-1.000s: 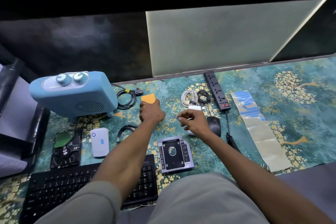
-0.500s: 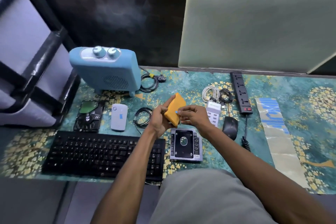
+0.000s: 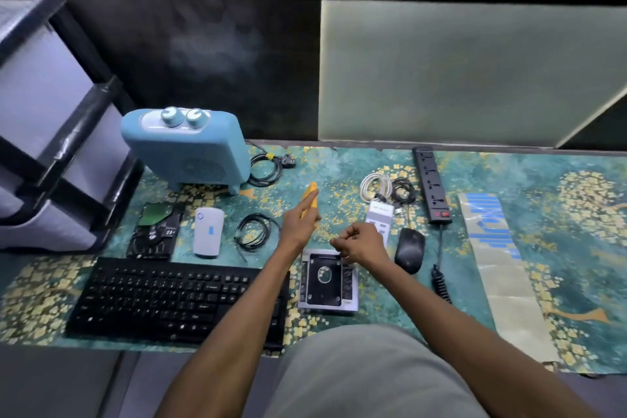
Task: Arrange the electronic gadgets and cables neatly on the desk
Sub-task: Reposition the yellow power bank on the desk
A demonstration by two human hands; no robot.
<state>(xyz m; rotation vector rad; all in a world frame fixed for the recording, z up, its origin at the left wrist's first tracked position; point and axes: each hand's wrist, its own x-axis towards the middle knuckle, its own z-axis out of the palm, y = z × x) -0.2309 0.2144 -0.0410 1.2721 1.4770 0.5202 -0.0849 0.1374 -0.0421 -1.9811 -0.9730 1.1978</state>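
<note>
Item: orange gadget (image 3: 311,199), frame centre, edge-on, long axis toward upper right; my left hand (image 3: 298,222) grips it. Right hand (image 3: 360,243) curled, seemingly empty.

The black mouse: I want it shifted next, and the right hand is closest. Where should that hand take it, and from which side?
Grip the black mouse across its two long flanks, thumb on one side and fingers on the other, coming down from above. It lies flat with its domed back up, narrow enough to span. The right hand sits just left of it, so a short move rightward should do.
</note>
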